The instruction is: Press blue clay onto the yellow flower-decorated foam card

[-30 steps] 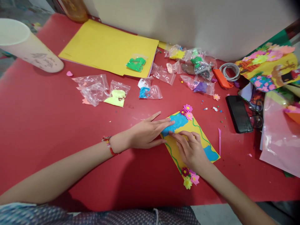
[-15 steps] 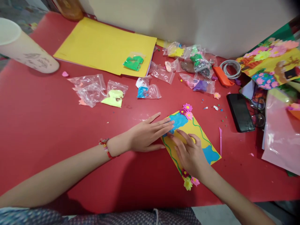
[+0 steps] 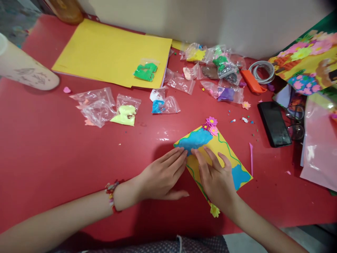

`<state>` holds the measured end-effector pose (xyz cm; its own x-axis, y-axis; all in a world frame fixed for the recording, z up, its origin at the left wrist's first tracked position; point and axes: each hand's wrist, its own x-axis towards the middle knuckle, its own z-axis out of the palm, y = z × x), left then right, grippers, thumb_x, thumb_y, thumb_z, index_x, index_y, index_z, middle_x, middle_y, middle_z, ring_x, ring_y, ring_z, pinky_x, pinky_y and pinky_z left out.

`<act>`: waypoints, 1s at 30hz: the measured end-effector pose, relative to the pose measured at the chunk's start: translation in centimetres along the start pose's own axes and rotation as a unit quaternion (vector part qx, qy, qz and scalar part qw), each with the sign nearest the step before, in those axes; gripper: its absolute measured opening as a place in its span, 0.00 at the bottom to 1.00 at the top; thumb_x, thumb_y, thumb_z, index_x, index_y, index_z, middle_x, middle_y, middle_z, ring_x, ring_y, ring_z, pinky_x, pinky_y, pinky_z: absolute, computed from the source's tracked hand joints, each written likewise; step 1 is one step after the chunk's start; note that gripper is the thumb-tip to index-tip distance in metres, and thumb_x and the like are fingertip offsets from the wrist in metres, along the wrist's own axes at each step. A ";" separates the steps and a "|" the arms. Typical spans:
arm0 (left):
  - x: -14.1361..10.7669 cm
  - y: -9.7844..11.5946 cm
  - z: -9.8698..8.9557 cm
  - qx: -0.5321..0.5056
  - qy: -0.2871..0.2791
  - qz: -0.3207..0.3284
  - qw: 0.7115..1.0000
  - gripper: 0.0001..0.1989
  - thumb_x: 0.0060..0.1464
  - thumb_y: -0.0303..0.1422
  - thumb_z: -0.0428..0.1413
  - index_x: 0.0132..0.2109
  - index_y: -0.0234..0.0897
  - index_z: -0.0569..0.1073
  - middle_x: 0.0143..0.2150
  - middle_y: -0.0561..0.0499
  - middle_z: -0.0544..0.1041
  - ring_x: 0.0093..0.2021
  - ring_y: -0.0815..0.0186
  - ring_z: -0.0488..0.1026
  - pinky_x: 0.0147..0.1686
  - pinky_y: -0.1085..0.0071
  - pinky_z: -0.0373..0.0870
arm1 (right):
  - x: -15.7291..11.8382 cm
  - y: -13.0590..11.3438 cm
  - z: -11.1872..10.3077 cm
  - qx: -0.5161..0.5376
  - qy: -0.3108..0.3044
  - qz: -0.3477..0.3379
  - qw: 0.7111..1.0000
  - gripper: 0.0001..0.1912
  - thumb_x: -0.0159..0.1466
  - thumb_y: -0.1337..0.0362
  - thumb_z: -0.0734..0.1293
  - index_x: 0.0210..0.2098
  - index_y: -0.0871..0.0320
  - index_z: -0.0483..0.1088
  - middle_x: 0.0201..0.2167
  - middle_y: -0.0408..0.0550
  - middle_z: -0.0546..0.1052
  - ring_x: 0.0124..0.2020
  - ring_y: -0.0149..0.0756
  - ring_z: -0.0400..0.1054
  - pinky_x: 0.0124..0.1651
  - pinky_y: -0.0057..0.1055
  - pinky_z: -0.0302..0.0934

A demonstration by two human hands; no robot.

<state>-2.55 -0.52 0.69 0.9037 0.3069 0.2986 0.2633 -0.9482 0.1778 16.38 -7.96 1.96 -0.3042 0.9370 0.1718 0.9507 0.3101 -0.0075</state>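
Observation:
A yellow card (image 3: 223, 154) lies on the red table, edged with wavy green clay lines. Pink and magenta clay flowers (image 3: 211, 122) sit at its far corner, and a yellow clay flower (image 3: 215, 210) at the near one. Blue clay (image 3: 196, 139) is spread flat over the upper left part; a second blue patch (image 3: 240, 176) covers the right corner. My left hand (image 3: 165, 174), fingers stretched out, touches the lower edge of the larger blue patch. My right hand (image 3: 217, 175) rests over the card, fingers spread, index fingertip at that same edge. Neither hand grips anything.
Small bags of coloured clay (image 3: 125, 109) lie across the table. A yellow sheet (image 3: 113, 52) and a tumbler (image 3: 28, 72) stand left. On the right are a phone (image 3: 273, 123), glasses (image 3: 296, 131), a pink clay tool (image 3: 251, 159), an orange cutter (image 3: 252, 81) and a coiled cable (image 3: 261, 72).
My left hand has drawn back towards me from the top of the blue clay to its lower edge, uncovering it. My right hand stays over the card. The view has shifted slightly.

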 end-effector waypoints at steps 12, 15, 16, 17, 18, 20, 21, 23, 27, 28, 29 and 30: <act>0.7 -0.2 1.0 0.021 0.009 -0.011 1.000 0.39 0.61 0.53 0.33 0.55 0.19 0.67 0.50 0.37 0.74 0.54 0.54 0.68 0.61 0.59 0.53 | 0.5 -0.5 0.5 -0.089 0.030 0.000 0.996 0.20 0.63 0.74 0.57 0.54 0.68 0.64 0.47 0.54 0.77 0.46 0.41 0.65 0.54 0.40 0.49; 1.2 -0.3 1.1 0.037 0.000 -0.022 0.999 0.42 0.59 0.56 0.33 0.55 0.19 0.67 0.47 0.37 0.74 0.49 0.56 0.70 0.59 0.60 0.55 | 0.5 1.0 0.0 0.004 0.019 0.032 0.999 0.19 0.64 0.74 0.56 0.54 0.63 0.64 0.44 0.51 0.78 0.46 0.39 0.67 0.52 0.39 0.54; 1.4 -0.3 1.1 0.042 -0.006 -0.024 0.999 0.42 0.59 0.56 0.34 0.55 0.19 0.67 0.47 0.37 0.74 0.48 0.56 0.70 0.59 0.60 0.54 | 0.4 1.8 -0.4 0.054 0.030 0.053 0.997 0.18 0.65 0.73 0.56 0.53 0.60 0.65 0.43 0.49 0.78 0.45 0.37 0.67 0.50 0.36 0.57; 1.5 -0.3 1.0 0.046 -0.013 -0.024 0.999 0.41 0.59 0.56 0.34 0.56 0.20 0.67 0.48 0.37 0.74 0.47 0.57 0.71 0.59 0.59 0.54 | 0.2 2.6 -0.7 0.105 0.040 0.074 0.991 0.17 0.66 0.72 0.55 0.52 0.59 0.66 0.43 0.49 0.78 0.46 0.36 0.68 0.49 0.34 0.60; 1.6 -0.3 0.9 0.050 -0.019 -0.023 0.998 0.41 0.59 0.56 0.34 0.55 0.21 0.67 0.49 0.36 0.74 0.47 0.57 0.70 0.60 0.58 0.52 | -0.1 3.5 -1.1 0.126 0.055 0.098 0.986 0.17 0.66 0.71 0.56 0.53 0.58 0.65 0.45 0.49 0.77 0.48 0.36 0.67 0.50 0.34 0.61; 1.8 -0.3 0.8 0.053 -0.021 -0.019 0.998 0.40 0.59 0.56 0.36 0.55 0.22 0.68 0.54 0.35 0.71 0.51 0.55 0.68 0.62 0.55 0.49 | -0.9 5.1 -1.6 0.121 0.061 0.078 0.988 0.21 0.65 0.72 0.57 0.57 0.56 0.62 0.50 0.50 0.75 0.51 0.37 0.67 0.52 0.37 0.62; 1.8 -0.4 0.7 0.049 -0.020 -0.017 0.998 0.40 0.59 0.56 0.36 0.56 0.22 0.67 0.57 0.34 0.69 0.54 0.53 0.66 0.62 0.54 0.46 | -1.4 5.8 -1.7 0.116 0.037 0.060 0.991 0.22 0.65 0.72 0.57 0.58 0.56 0.60 0.52 0.50 0.74 0.53 0.37 0.66 0.52 0.37 0.62; 2.0 -0.5 0.6 0.031 -0.021 -0.015 0.999 0.40 0.59 0.55 0.37 0.56 0.21 0.67 0.60 0.34 0.66 0.60 0.52 0.61 0.64 0.54 0.42 | -2.4 6.5 -1.5 0.093 -0.009 0.008 0.996 0.25 0.65 0.73 0.55 0.61 0.58 0.57 0.54 0.50 0.72 0.56 0.37 0.64 0.53 0.37 0.63; 2.1 -1.0 0.7 -0.003 -0.052 -0.008 0.999 0.39 0.60 0.54 0.37 0.58 0.20 0.64 0.60 0.35 0.67 0.62 0.55 0.61 0.65 0.55 0.37 | -3.4 6.8 -0.3 0.040 -0.039 -0.038 0.998 0.25 0.64 0.74 0.54 0.61 0.60 0.59 0.56 0.50 0.71 0.58 0.40 0.63 0.57 0.41 0.62; 2.2 -1.1 0.7 -0.006 -0.059 -0.004 0.998 0.38 0.60 0.54 0.37 0.58 0.21 0.64 0.60 0.36 0.67 0.62 0.55 0.61 0.65 0.56 0.38 | -3.5 6.7 0.0 0.033 -0.039 -0.039 0.998 0.25 0.64 0.74 0.54 0.60 0.61 0.61 0.56 0.50 0.71 0.59 0.40 0.63 0.57 0.42 0.61; 2.2 -1.3 0.7 -0.007 -0.066 0.000 0.998 0.37 0.61 0.53 0.38 0.58 0.22 0.64 0.61 0.36 0.66 0.62 0.56 0.60 0.65 0.57 0.39 | -3.5 6.7 0.1 0.030 -0.040 -0.040 0.998 0.24 0.64 0.74 0.54 0.59 0.61 0.62 0.56 0.49 0.71 0.59 0.40 0.63 0.58 0.42 0.61; 2.2 -1.4 0.6 -0.007 -0.072 0.002 0.997 0.36 0.61 0.52 0.38 0.58 0.22 0.64 0.61 0.37 0.66 0.62 0.56 0.60 0.65 0.57 0.40 | -3.5 6.7 0.1 0.030 -0.040 -0.042 0.998 0.24 0.64 0.74 0.54 0.58 0.61 0.63 0.56 0.49 0.71 0.59 0.40 0.63 0.58 0.42 0.60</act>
<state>-0.71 1.40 0.53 0.9442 0.2874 0.1611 0.2561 -0.9479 0.1896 23.81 -9.11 1.17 -0.3888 0.9163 0.0959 0.9170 0.3949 -0.0558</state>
